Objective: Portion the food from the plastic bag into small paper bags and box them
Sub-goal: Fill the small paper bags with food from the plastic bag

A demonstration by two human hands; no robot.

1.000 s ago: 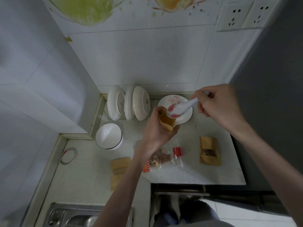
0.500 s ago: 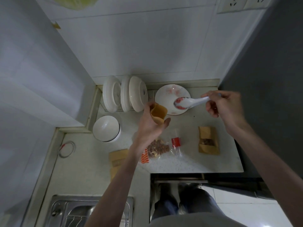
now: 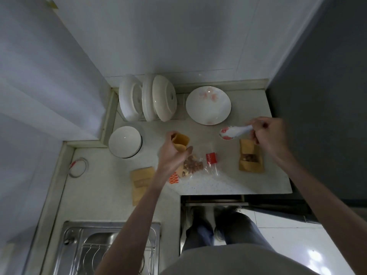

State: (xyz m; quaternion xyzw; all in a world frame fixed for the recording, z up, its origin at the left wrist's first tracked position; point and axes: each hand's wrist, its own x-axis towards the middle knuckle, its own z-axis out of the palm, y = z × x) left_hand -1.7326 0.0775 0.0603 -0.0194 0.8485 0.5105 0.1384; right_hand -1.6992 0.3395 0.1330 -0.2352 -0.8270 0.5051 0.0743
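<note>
while our left hand [image 3: 172,156] clasps the small paper bag [image 3: 180,142] with its mouth open upward, above the plastic bag [image 3: 195,166] of nuts on the counter [image 3: 228,183], our right hand [image 3: 271,135] pinches the handle of the white spoon [image 3: 235,132], whose bowl shows red marks. a filled paper bag [image 3: 251,158] lies below the spoon, flat empty paper bags [image 3: 141,180] lie left of the plastic bag, and a plate [image 3: 208,105] sits behind.

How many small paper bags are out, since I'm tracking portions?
3 visible: open paper bag in the left hand; filled bag below the right hand; flat bag near the sink, possibly stacked.
</note>
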